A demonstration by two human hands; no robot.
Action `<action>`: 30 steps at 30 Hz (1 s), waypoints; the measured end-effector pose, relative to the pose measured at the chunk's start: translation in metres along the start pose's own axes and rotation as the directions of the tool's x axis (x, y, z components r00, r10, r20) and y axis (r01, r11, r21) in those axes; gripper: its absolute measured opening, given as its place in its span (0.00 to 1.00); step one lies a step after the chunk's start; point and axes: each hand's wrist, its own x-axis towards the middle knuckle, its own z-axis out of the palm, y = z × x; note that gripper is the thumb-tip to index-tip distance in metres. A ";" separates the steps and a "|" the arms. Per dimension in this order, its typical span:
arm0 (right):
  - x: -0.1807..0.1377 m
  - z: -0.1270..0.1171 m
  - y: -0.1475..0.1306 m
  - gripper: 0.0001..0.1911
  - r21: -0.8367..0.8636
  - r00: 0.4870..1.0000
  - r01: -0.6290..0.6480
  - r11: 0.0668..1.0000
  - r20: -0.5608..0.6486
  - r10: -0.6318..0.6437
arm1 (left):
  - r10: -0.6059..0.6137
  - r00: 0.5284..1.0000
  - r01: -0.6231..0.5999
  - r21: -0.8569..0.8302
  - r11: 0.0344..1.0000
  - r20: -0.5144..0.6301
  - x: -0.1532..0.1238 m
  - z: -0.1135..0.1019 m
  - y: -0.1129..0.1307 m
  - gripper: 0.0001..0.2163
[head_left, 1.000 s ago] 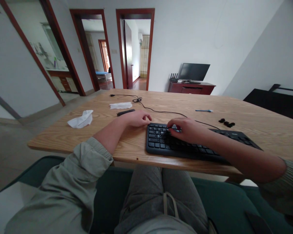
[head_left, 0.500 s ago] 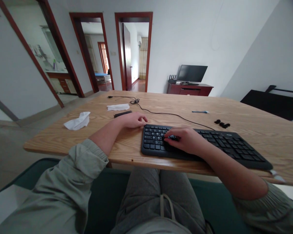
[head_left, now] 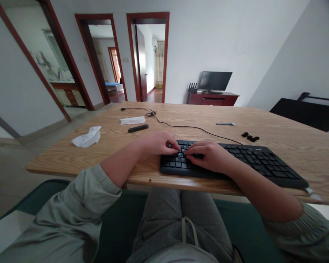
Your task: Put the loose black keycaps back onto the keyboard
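Note:
A black keyboard [head_left: 263,162] lies along the near edge of the wooden table. My left hand [head_left: 160,143] reaches over its left end, fingers curled and the fingertips drawn together down at the keys. Right beside it, my right hand [head_left: 210,156] rests over the left half of the keys. Its thumb and index finger come together in a pinch low on the keys, close to the left fingertips. Whatever sits between the fingers of either hand is too small or hidden to make out. The keyboard's black cable [head_left: 192,127] runs back and left across the table.
A short black bar [head_left: 137,128] and two white tissues, one crumpled [head_left: 87,137] and one flat [head_left: 132,120], lie to the left. Toward the right are a blue brush-like stick [head_left: 224,124] and several small black pieces [head_left: 250,137]. A monitor [head_left: 215,80] stands beyond the table [head_left: 98,160].
My left hand has moved right from beside the keyboard's corner onto its keys, uncovering the black bar. My right hand stays in nearly the same place on the keys, still pinched.

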 end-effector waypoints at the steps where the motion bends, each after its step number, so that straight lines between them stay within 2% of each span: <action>1: 0.000 -0.001 0.000 0.10 0.007 1.000 0.005 1.000 -0.003 -0.005 | 0.032 0.999 -0.032 0.012 0.999 0.012 0.000 0.002 0.004 0.12; 8: 0.000 -0.002 -0.002 0.11 0.020 1.000 -0.016 1.000 0.021 0.015 | 0.079 0.997 -0.080 0.091 0.993 0.010 0.001 0.010 0.008 0.14; 14: -0.001 0.001 0.001 0.10 0.019 0.999 -0.032 0.999 -0.026 0.032 | 0.101 0.995 -0.101 0.097 0.990 0.007 0.001 0.010 0.010 0.15; 19: -0.001 0.001 0.000 0.10 0.068 0.998 -0.046 0.997 0.038 0.044 | 0.084 0.996 -0.087 0.113 0.990 0.029 0.000 0.009 0.013 0.15; 30: -0.001 -0.003 -0.002 0.09 0.109 0.999 -0.028 0.994 0.035 0.024 | 0.104 0.994 -0.107 0.146 0.984 0.023 0.000 0.011 0.016 0.17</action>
